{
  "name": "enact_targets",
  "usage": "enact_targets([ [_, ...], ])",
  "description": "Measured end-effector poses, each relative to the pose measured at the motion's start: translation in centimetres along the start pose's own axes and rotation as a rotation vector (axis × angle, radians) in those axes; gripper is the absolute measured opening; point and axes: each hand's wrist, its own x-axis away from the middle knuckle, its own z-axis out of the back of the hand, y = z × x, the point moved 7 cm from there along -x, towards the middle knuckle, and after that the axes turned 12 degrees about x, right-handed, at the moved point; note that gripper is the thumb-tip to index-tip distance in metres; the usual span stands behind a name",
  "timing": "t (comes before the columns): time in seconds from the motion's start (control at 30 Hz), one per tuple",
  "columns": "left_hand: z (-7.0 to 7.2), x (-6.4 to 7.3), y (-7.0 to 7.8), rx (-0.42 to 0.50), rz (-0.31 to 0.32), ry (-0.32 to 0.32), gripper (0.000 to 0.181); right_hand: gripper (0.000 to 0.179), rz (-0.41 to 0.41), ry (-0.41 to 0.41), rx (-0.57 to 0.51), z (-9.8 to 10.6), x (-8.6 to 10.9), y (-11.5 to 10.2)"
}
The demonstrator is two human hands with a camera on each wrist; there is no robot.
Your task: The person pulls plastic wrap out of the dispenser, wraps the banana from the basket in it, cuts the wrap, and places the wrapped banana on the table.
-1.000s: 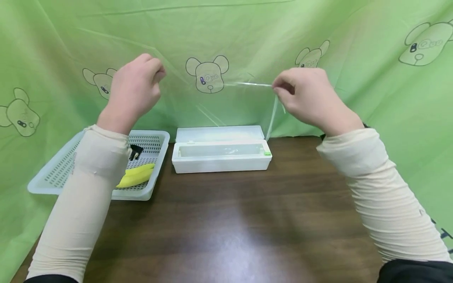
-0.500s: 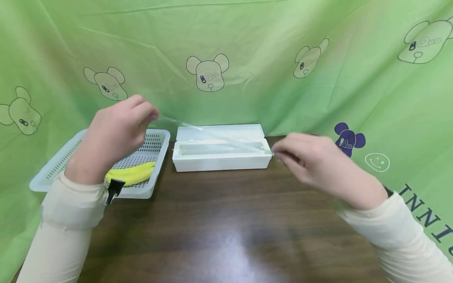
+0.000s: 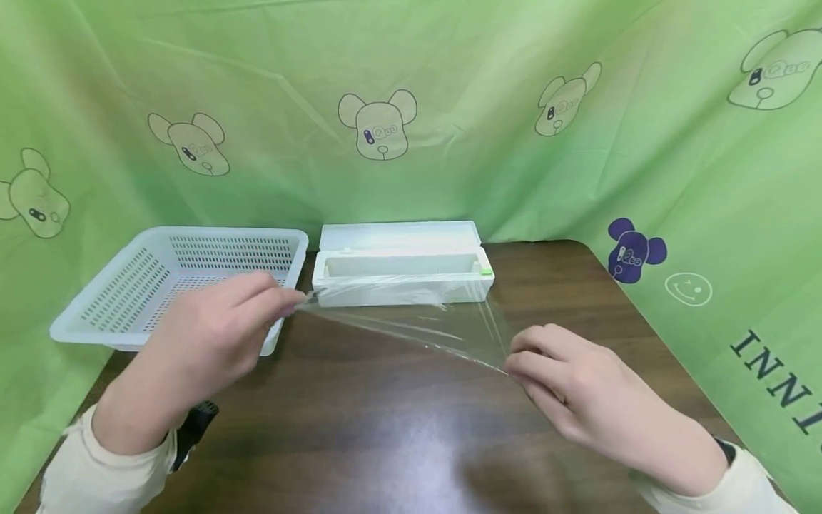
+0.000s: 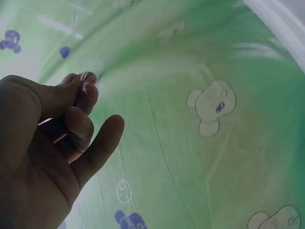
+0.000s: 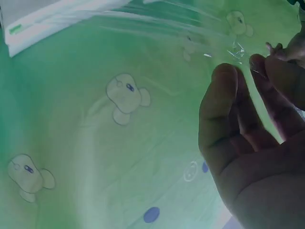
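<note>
Left hand (image 3: pixel 212 328) pinches one corner of a sheet of clear film (image 3: pixel 449 325) between thumb and fingertips, with its little finger standing loose in the left wrist view; the right hand (image 3: pixel 584 385), nearer the person, grasps another corner the same way. Between them the film hangs just beyond the fingers, its near edge slanting down from left to right, its far part overlapping the front of a long white box (image 3: pixel 398 267). Thin and glossy, the sheet shows pale streaks and fine creases, drawn into puckers at the pinched corners. Smooth and rectangular, the box has its flat lid (image 3: pixel 398 235) raised behind and a small green tab (image 3: pixel 486 272) at one end. Beside it sits a pale plastic basket (image 3: pixel 231 250) with slotted walls, all on dark, shiny wood-grain (image 3: pixel 359 428) before a rumpled green cloth (image 3: pixel 449 57).
</note>
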Motion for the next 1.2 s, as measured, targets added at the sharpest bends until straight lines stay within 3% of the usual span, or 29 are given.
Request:
enact_targets([
  [0.23, -1.9, 2.9, 2.1, 0.165, 0.035, -0.133, 0.038, 0.039, 0.050, -0.024, 0.009, -1.8, 2.4, -0.7],
  [0.4, -3.6, 5.8, 2.5, 0.231, 0.133, -0.234, 0.039, 0.026, 0.080, -0.081, -0.049, -3.8, 3.8, -0.9],
  [0.57, -5.5, 8.0, 2.8, 0.275, 0.174, -0.289, 0.040, 0.023, 0.054, -0.146, -0.066, -5.2, 4.8, -0.9],
  [0.67, -6.7, 9.1, 2.9, 0.290, 0.210, -0.346, 0.025, 0.023, 0.044, -0.169, -0.075, -6.0, 5.2, -0.9],
  [0.77, -7.8, 10.1, 2.9, 0.305, 0.254, -0.401, 0.010, 0.026, 0.047, -0.194, -0.085, -6.7, 5.5, -1.1],
  [0.87, -8.8, 11.0, 2.9, 0.316, 0.290, -0.443, 0.018, 0.029, 0.046, -0.217, -0.091, -7.4, 5.8, -1.1],
  [1.2, -10.7, 12.5, 2.7, 0.302, 0.336, -0.513, 0.020, 0.033, 0.046, -0.274, -0.091, -9.4, 6.7, -1.1],
])
